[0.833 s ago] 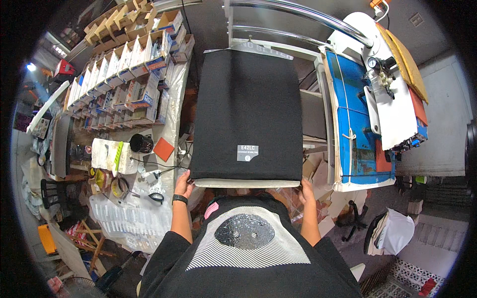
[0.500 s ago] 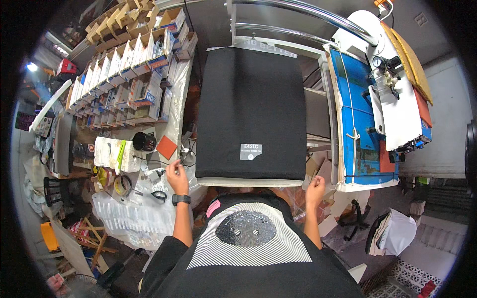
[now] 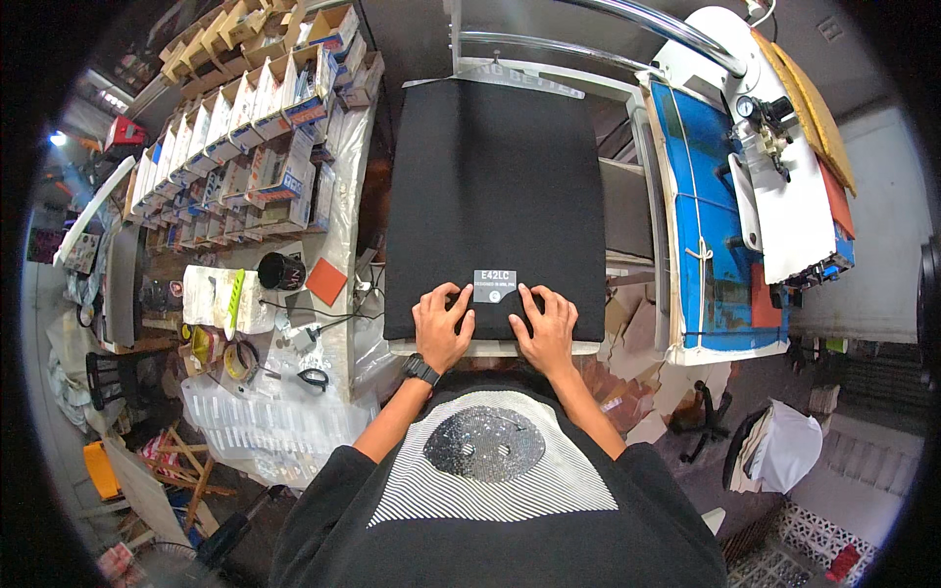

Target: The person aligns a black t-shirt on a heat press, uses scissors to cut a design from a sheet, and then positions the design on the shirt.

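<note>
A black cloth, apparently a garment [image 3: 495, 186], lies stretched flat over a pale board whose front edge [image 3: 490, 347] shows beneath it. Near its front sits a small grey label [image 3: 495, 286] with light print and a notched lower corner. My left hand [image 3: 444, 325] rests on the cloth at the label's left side, fingers apart, index fingertip at its edge. On the other side my right hand [image 3: 545, 329] mirrors it, fingers apart, with the index fingertip at or beside the label's right edge. Neither hand appears to grip anything.
Blue padded press bed [image 3: 701, 216] with a pressure gauge [image 3: 747, 106] stands on the right. Chrome rails [image 3: 549, 47] cross behind the board. At left, a table carries filled cardboard bins [image 3: 235, 137], a black mug [image 3: 282, 270], scissors [image 3: 314, 378] and clear plastic sheets [image 3: 265, 426].
Both hands have moved inward from beside the board's front corners onto the cloth, one on each side of the grey label. The label stays near the front of the cloth.
</note>
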`<state>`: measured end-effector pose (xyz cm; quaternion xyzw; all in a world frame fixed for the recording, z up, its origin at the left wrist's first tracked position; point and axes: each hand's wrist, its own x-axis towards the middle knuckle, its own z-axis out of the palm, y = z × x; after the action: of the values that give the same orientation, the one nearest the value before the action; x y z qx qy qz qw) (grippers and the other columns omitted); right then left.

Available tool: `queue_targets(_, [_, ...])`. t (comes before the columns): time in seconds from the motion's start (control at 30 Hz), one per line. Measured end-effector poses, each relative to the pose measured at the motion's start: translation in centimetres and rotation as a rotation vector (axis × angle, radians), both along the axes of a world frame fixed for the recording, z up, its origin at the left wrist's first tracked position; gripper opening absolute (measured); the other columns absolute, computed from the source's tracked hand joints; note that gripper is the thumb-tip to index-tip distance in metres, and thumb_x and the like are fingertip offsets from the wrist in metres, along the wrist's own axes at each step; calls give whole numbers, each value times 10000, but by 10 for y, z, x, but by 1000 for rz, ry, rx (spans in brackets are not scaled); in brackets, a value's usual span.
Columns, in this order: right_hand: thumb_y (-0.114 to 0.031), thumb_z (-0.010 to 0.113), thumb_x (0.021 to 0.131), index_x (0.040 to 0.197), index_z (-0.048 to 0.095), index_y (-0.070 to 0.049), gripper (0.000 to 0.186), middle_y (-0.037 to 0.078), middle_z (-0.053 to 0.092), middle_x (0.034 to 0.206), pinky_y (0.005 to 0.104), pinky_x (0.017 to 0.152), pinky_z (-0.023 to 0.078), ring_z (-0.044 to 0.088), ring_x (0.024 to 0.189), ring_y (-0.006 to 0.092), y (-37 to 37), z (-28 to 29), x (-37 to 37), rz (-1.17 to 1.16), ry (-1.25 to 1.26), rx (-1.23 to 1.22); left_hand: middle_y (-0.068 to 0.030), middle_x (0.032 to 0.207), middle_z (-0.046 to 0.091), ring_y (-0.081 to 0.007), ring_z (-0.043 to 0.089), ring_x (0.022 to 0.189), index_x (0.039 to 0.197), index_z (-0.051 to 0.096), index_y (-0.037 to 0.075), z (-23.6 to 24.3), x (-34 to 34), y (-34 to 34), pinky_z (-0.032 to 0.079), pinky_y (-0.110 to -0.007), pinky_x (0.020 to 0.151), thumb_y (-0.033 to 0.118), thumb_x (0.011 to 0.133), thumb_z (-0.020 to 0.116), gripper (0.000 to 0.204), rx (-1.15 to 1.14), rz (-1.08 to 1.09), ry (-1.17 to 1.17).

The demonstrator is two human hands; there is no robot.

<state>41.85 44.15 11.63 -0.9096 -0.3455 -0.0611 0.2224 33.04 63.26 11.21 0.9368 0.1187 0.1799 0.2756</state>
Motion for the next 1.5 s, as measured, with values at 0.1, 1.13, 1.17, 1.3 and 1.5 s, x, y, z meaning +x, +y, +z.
queue_targets(0.1, [-371, 623, 904, 1340, 570, -103, 515, 105, 508, 1244, 484, 1012, 287, 439, 1164, 293, 3, -1, -2, -10, -15, -8, -70, 1152, 549, -261, 510, 1053, 1232, 658, 125, 1, 0, -1, 384, -424, 899, 205, 844, 645, 396, 9, 18, 8])
queue_targets(1.13, [-396, 621, 911, 1344, 580, -130, 509, 95, 479, 1258, 484, 1045, 265, 410, 1206, 289, 5, -6, -4, -55, 3, -41, -45, 1169, 557, -252, 510, 1049, 1169, 704, 166, -10, 0, -1, 393, -410, 869, 170, 781, 665, 391, 70, 21, -40])
queue_targets(1.17, [-395, 623, 910, 1343, 580, -131, 510, 95, 479, 1258, 484, 1046, 265, 411, 1206, 289, 5, -6, -4, -55, 1, -40, -45, 1165, 559, -252, 514, 1045, 1171, 705, 169, -10, -1, -2, 394, -412, 871, 173, 785, 662, 389, 70, 23, -36])
queue_targets(1.3, [-381, 634, 897, 1317, 591, -117, 497, 89, 501, 1237, 475, 1015, 292, 437, 1170, 287, 5, -5, -4, -55, -31, -17, -40, 1167, 561, -250, 514, 1050, 1167, 708, 170, -11, -1, -2, 394, -413, 877, 175, 786, 662, 384, 62, 24, -28])
queue_targets(1.5, [-383, 635, 894, 1308, 597, -123, 490, 86, 506, 1230, 474, 1014, 295, 441, 1168, 285, 6, -3, -4, -62, -31, -9, -37, 1173, 561, -250, 512, 1057, 1157, 712, 171, -13, -2, -2, 396, -415, 881, 176, 778, 670, 381, 82, 23, -34])
